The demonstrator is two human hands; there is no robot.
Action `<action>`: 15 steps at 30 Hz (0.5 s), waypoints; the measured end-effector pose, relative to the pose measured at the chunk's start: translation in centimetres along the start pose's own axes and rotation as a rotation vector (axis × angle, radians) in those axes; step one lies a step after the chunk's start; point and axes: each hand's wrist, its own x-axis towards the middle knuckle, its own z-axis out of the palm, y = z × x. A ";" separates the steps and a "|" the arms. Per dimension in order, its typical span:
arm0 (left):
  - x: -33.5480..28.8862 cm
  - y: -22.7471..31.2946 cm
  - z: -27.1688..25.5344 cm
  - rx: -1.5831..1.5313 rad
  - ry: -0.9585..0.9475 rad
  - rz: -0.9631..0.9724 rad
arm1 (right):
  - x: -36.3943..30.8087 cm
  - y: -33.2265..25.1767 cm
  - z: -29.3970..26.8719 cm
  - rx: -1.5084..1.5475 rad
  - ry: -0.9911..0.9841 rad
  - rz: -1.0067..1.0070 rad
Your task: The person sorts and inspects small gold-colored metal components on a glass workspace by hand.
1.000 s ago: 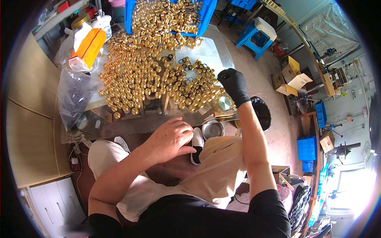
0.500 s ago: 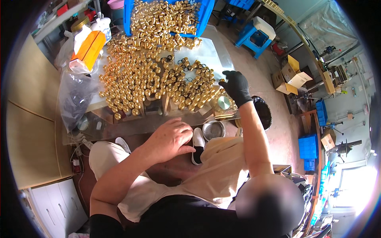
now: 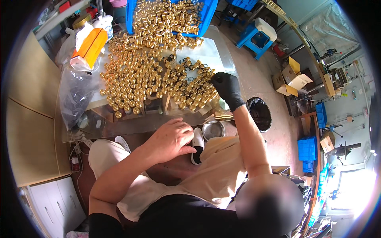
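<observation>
My right hand, in a black glove, is at the right edge of a spread of small brass caps. Its fingers are curled together, and whatever they hold is hidden. Black rubber rings lie among the caps nearest that hand. My bare left hand hangs in front of the table's near edge, above my lap. Its fingers are loosely bent and the thumb stands apart; nothing shows in it. More caps spill from a blue crate at the back of the table.
An orange tissue pack and a clear plastic bag lie on the table's left side. On the floor are a black-lined bin, a metal bowl, a blue stool and an open cardboard box.
My right hand has moved left to the edge of the caps, and its parted thumb and fingers have closed. My left hand stays nearly where it was.
</observation>
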 end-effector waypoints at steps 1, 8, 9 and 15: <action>0.0 0.0 0.0 0.002 -0.014 0.000 | 0.1 0.1 0.0 -0.021 0.014 -0.007; -0.3 -0.1 -0.2 0.020 0.010 0.029 | 0.5 0.7 0.5 -0.019 0.019 -0.036; -0.3 -0.1 -0.3 0.012 0.012 0.026 | 0.5 1.2 0.3 -0.020 0.019 -0.037; -0.2 -0.1 -0.4 0.003 0.019 0.029 | -0.1 3.4 -1.8 -0.011 0.033 -0.001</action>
